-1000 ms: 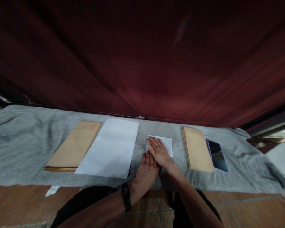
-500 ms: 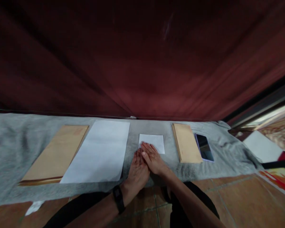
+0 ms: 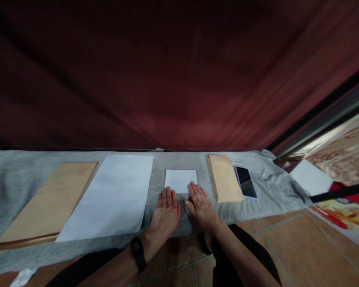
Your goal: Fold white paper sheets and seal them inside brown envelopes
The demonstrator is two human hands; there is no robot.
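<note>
A small white sheet of paper (image 3: 180, 179), perhaps folded, lies flat on the grey cloth (image 3: 194, 159) in front of me. My left hand (image 3: 166, 209) rests palm down at its near left corner, fingers stretched out. At the near right corner lies my right hand (image 3: 201, 205), flat with its thumb held apart and fingertips touching the paper. Neither hand grips anything. Left of it is a large white sheet (image 3: 110, 195), beside a stack of big brown envelopes (image 3: 50, 199). To the right sits a stack of smaller brown envelopes (image 3: 226, 177).
A smartphone (image 3: 245, 182) in a pale purple case lies right of the small envelopes. Behind the cloth hangs a dark red curtain (image 3: 179, 99). Tiled floor (image 3: 287, 239) runs below the near edge, with a colourful printed package (image 3: 347, 215) at the right.
My hands have moved apart; before, the right lay partly over the left near the paper's lower left. Everything in view has shifted left as the camera turned.
</note>
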